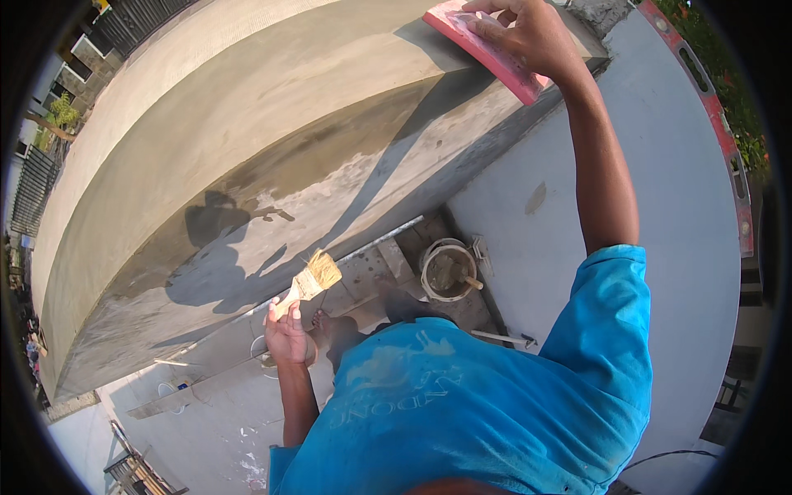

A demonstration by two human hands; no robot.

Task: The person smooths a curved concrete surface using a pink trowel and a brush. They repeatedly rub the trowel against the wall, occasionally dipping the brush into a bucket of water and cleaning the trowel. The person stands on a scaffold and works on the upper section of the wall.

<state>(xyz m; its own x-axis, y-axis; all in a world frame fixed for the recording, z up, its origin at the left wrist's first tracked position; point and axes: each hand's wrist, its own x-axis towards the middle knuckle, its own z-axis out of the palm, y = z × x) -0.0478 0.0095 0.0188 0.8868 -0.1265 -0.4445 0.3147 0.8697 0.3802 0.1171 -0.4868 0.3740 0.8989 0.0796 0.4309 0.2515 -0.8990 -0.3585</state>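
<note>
My right hand (pixel 528 33) is closed on a red plastering float (pixel 487 51), which lies against the upper edge of a curved cement wall (pixel 247 124) at the top right. Part of the float's grip is hidden by my fingers. Lower and to the left, my left hand (pixel 286 337) grips the pale handle of a flat paintbrush (pixel 310 280). The brush's light bristles point up and to the right, apparently apart from the wall. Below the wall's edge, its face (pixel 346 177) shows darker damp patches and the shadows of my body and arm.
A bucket (pixel 448 270) of grey mix with a wooden-handled tool in it stands on the tiles near my feet. On the right, a red spirit level (pixel 701 82) lies along the edge of a white wall (pixel 660 223). A bundle of sticks (pixel 136 466) is at the lower left.
</note>
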